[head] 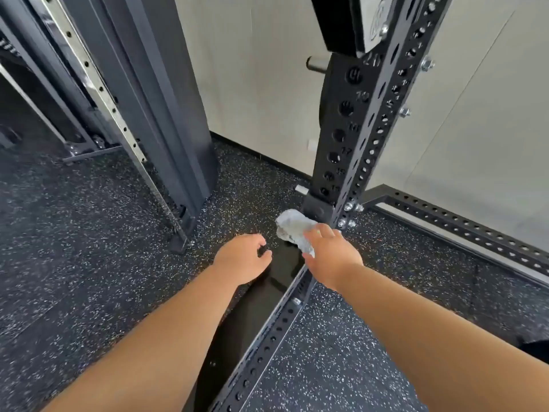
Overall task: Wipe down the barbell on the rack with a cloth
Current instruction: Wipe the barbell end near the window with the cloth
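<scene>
The right hand (329, 254) is down low at the foot of the rack. Its grip is closed over a crumpled pale cloth (292, 227), with most of the bundle sticking out beyond the knuckles towards the base of the black holed upright (350, 129). The left hand (243, 257) hovers just beside it. Its grip is loosely curled and holds nothing, above the dark plate where the floor rail (267, 337) meets the upright, on the speckled rubber floor (89, 233). The barbell itself does not show plainly. A short grey stub (316, 64) pokes out behind the upright higher up, but I cannot tell whether it is the bar's end or a storage peg, so the bar is most likely above what the camera sees. The step in hand looks like readying the cloth, and the real wiping is not yet begun. To do it well, the cloth should first be settled deeper into the palm and folded into a flat pad, since a loose wad would skip over the steel. Once raised to the bar, it should wrap part-way round the shaft so each pass cleans more than the top. The free left hand is best placed on the bar to stop it rolling in its hooks. The rough gripping sections will probably need firmer, slower strokes.
</scene>
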Available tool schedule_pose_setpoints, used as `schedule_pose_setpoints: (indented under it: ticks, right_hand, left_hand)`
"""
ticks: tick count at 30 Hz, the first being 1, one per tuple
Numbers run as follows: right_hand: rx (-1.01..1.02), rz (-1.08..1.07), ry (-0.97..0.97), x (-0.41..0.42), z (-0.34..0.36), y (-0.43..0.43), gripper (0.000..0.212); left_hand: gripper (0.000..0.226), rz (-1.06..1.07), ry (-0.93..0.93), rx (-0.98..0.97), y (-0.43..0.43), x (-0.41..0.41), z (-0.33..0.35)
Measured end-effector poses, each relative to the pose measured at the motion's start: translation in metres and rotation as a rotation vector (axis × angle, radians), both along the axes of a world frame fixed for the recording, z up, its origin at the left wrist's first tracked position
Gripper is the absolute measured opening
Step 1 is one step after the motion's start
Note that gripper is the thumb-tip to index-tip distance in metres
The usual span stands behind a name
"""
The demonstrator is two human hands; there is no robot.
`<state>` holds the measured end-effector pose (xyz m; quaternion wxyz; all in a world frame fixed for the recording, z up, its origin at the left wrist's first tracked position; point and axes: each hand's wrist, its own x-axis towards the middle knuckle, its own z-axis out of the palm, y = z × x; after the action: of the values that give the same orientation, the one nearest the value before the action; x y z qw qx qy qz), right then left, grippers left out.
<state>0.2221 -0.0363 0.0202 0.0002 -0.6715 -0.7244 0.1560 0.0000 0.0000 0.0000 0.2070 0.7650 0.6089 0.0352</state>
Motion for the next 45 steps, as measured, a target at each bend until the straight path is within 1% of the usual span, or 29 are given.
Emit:
schedule_pose_setpoints:
  ticks: [7, 10, 12, 16, 19, 21, 23, 28, 29, 30, 32, 34, 37, 39, 45]
  right_hand:
    - [0.076, -0.041, -0.132, -0.022, -0.025, 0.032, 0.061]
    - [0.088, -0.067, -0.118, -0.021, -0.024, 0.042, 0.049]
    - [0.069, -0.07, -0.128, -0.017, -0.024, 0.046, 0.045]
    - [0.017, -0.107, -0.085, -0.006, -0.02, 0.035, 0.04]
    - [0.03, -0.187, 0.054, 0.007, -0.017, 0.018, 0.03]
    - [0.074, -0.223, 0.108, 0.02, -0.011, 0.005, 0.029]
    - [0.034, -0.235, 0.108, 0.035, -0.004, -0.011, 0.033]
    - [0.018, -0.396, 0.234, 0.086, 0.01, -0.062, 0.048]
    - [0.005, -0.405, 0.236, 0.098, 0.012, -0.074, 0.046]
    - [0.001, -0.415, 0.228, 0.111, 0.013, -0.087, 0.041]
    - [0.054, -0.468, 0.221, 0.137, 0.015, -0.116, 0.023]
    - [0.059, -0.52, 0.199, 0.163, 0.018, -0.148, 0.015]
    - [0.048, -0.608, 0.186, 0.205, 0.023, -0.203, 0.019]
    - [0.096, -0.679, 0.177, 0.233, 0.03, -0.242, 0.015]
    - [0.216, -0.826, 0.167, 0.311, 0.063, -0.362, 0.013]
  left_hand:
    - [0.043, -0.035, 0.022, -0.034, 0.019, 0.014, -0.009]
    - [0.042, -0.052, 0.019, -0.026, 0.023, 0.018, -0.012]
    - [0.041, -0.064, 0.009, -0.015, 0.023, 0.021, -0.013]
    - [0.037, -0.068, -0.005, 0.018, 0.018, 0.025, -0.009]
    - [0.036, -0.08, -0.005, 0.087, 0.014, 0.032, 0.0]
    - [0.034, -0.097, -0.016, 0.114, 0.009, 0.043, 0.008]
    - [0.03, -0.123, -0.024, 0.129, 0.002, 0.057, 0.017]
    - [0.03, -0.21, -0.05, 0.128, -0.026, 0.104, 0.033]
    - [0.03, -0.234, -0.052, 0.12, -0.034, 0.116, 0.034]
    - [0.03, -0.257, -0.048, 0.115, -0.043, 0.128, 0.035]
    - [0.031, -0.299, -0.043, 0.103, -0.065, 0.155, 0.036]
    - [0.031, -0.352, -0.045, 0.084, -0.089, 0.183, 0.037]
    - [0.03, -0.442, -0.046, 0.077, -0.128, 0.229, 0.04]
    - [0.028, -0.51, -0.059, 0.081, -0.156, 0.263, 0.045]
    - [0.025, -0.722, -0.06, 0.118, -0.24, 0.366, 0.074]
